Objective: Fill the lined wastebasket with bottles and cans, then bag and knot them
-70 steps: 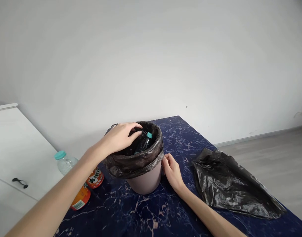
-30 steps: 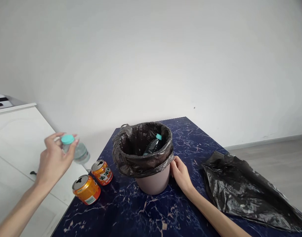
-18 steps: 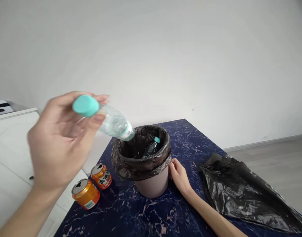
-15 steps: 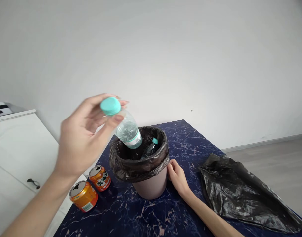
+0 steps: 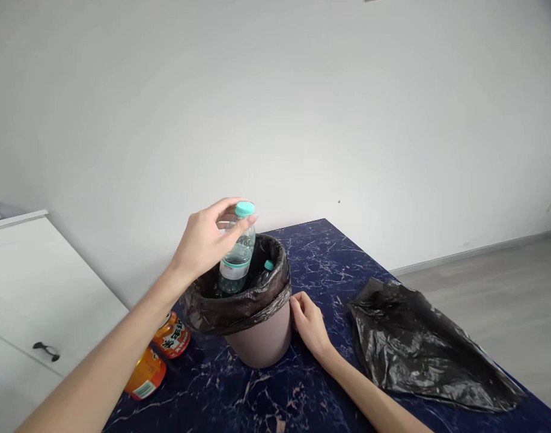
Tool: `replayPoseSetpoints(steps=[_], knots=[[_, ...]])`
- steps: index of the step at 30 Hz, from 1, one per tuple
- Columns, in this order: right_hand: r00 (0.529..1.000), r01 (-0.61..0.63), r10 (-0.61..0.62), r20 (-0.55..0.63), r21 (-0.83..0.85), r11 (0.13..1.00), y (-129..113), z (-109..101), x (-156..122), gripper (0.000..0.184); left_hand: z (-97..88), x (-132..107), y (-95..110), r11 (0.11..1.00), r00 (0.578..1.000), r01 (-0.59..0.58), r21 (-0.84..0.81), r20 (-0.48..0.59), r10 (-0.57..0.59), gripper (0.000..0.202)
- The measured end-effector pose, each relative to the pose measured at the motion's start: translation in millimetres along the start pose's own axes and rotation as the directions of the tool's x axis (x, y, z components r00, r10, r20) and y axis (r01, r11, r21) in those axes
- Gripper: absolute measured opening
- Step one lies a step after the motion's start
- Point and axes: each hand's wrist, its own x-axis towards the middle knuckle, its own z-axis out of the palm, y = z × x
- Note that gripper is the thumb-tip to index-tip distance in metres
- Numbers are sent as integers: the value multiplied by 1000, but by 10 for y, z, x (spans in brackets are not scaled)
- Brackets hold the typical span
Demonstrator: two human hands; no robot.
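My left hand grips a clear plastic bottle with a teal cap near its neck. The bottle is nearly upright, its lower part inside a pinkish-grey trash bin. A black bag lines the bin and folds over its rim. Another teal-capped bottle lies inside, mostly hidden by the liner. My right hand is closed against the bin's right side, just below the liner's edge; its fingertips are partly hidden.
Two orange drink cans, a rear one and a front one, stand left of the bin, partly behind my left forearm. A crumpled black plastic bag lies right on the blue marbled table. A white cabinet stands left; the wall is behind.
My left hand has moved right and lowered the bottle into the bin, turning it more upright. My right hand stays at the bin's side. The view has shifted slightly.
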Motion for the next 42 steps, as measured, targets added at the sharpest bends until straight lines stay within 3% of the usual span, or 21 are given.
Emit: replayPoseSetpoints(steps=[4,8,13,17,22,28,34,38,42], knots=[[1000,-5,5,3,-3,1000,-3,2,6,44,-42,-4,72,999,999,-25,-30,-32,24,37],[1000,-10,10,10,-12,1000,-4,3,8,44,-8,-17,48,1000,997,17,-10,75,-16,37],[1000,-19,20,21,-28,999,4,-2,4,45,142,-75,-131,997,968,73,10,240,-73,36],[999,-29,30,31,-33,999,18,-4,2,44,224,-126,-214,988,934,96,124,332,-133,37],[999,-32,33,35,-30,999,38,-1,-1,43,249,-133,-242,949,916,114,296,340,-215,46],[999,-26,27,36,-24,999,57,3,-3,41,290,-138,-393,918,929,99,383,295,-223,49],[999,-23,24,31,-25,999,73,-4,3,41,266,-189,-401,921,975,42,386,187,-123,53],[999,-13,14,29,-23,1000,79,-10,5,41,101,-219,-335,928,993,20,373,103,-63,42],[999,-9,9,32,-18,1000,86,-15,0,41,-235,-282,-307,927,996,81,367,-72,-59,35]])
